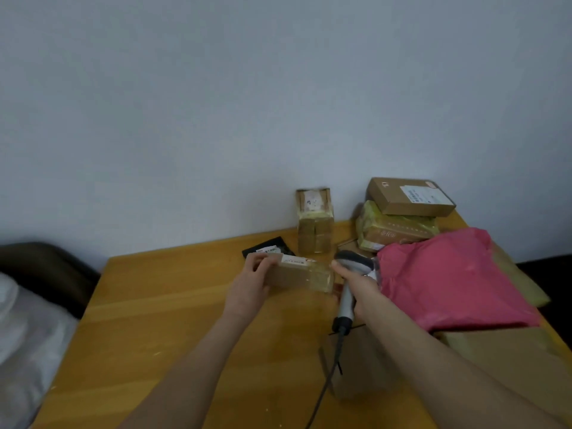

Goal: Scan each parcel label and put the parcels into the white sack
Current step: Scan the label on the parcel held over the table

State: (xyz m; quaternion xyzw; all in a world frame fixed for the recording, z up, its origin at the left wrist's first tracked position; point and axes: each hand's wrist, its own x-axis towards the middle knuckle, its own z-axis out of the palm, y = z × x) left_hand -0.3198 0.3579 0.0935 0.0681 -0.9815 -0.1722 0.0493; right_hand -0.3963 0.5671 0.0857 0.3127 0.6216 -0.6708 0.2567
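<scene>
Head-worn view, forward and down (wide-angle), near table

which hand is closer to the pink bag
Right. The right hand, gripping the scanner, is just beside the pink bag at its left edge; the left hand holds a small parcel farther left, beyond the scanner.

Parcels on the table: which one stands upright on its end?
The tall taped box at the back, just right of the black pouch. The pouch, the pink bag, the brown box and the yellow-taped box beneath it lie flat.
</scene>
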